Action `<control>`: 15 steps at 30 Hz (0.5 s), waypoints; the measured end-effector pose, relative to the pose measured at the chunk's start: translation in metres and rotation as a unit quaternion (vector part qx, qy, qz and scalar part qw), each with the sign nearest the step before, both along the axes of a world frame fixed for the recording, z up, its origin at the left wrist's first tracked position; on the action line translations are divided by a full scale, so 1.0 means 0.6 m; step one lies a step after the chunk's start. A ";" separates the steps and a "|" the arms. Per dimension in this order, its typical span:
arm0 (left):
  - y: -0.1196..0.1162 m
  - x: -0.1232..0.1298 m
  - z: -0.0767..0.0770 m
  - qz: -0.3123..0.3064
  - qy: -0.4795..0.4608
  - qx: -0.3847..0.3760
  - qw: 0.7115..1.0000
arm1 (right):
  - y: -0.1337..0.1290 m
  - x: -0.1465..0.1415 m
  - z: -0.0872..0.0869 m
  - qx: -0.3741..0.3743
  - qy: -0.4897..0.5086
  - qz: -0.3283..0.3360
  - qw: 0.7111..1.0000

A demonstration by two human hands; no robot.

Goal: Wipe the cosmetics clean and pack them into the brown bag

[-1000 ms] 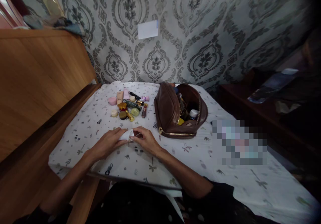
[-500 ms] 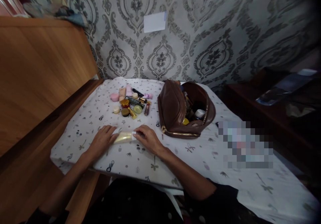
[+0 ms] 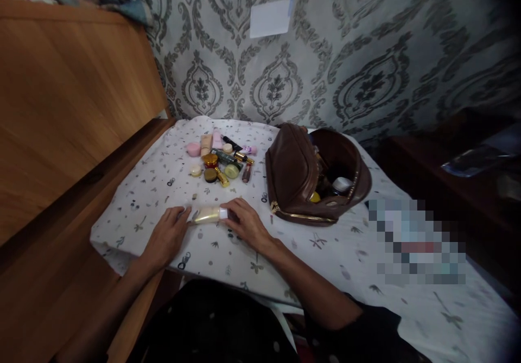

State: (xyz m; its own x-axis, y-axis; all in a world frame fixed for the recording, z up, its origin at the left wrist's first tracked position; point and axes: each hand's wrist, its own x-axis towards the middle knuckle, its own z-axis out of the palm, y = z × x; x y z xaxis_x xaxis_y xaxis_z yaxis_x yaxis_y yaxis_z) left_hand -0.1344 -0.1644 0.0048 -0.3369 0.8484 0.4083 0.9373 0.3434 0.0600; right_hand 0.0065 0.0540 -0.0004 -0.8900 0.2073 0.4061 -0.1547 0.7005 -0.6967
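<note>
from my remote seat i see a pale yellow tube lying crosswise near the front of the surface, between the two hands. my right hand has its thumb and fingers closed around the white cap, probably because that stiff end gives a surer hold than the soft body. my left hand is curled at the opposite end, which likely steadies the tube; its fingertips hide that end, so i can't tell whether they pinch it or only touch it. held by the ends, the middle is left in view. i can't tell whether the tube's underside touches the cloth.

farther back, a pink jar, a green jar and a gold-lidded jar sit among small cosmetics, grouped perhaps to be easy to see. the brown bag gapes beside them, a white-lidded jar inside; its broad base seems to keep it upright.
</note>
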 end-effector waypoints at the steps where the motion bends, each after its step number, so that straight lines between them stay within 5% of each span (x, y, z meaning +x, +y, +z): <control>1: -0.006 0.002 0.000 -0.006 -0.002 -0.001 1.000 | 0.000 0.000 -0.001 -0.001 -0.002 0.001 1.000; 8: -0.031 0.010 0.011 -0.054 -0.014 0.003 0.998 | -0.002 0.001 0.000 0.004 -0.008 -0.006 1.000; 15: -0.014 0.016 0.012 -0.045 0.003 0.046 0.998 | -0.006 0.004 0.003 0.049 -0.007 -0.003 0.999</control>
State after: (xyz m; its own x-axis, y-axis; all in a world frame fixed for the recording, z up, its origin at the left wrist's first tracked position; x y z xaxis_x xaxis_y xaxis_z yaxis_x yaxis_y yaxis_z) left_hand -0.1249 -0.1727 0.0120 -0.2578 0.8342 0.4875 0.9647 0.2505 0.0815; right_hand 0.0087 0.0506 0.0013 -0.8950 0.1723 0.4115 -0.1410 0.7659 -0.6273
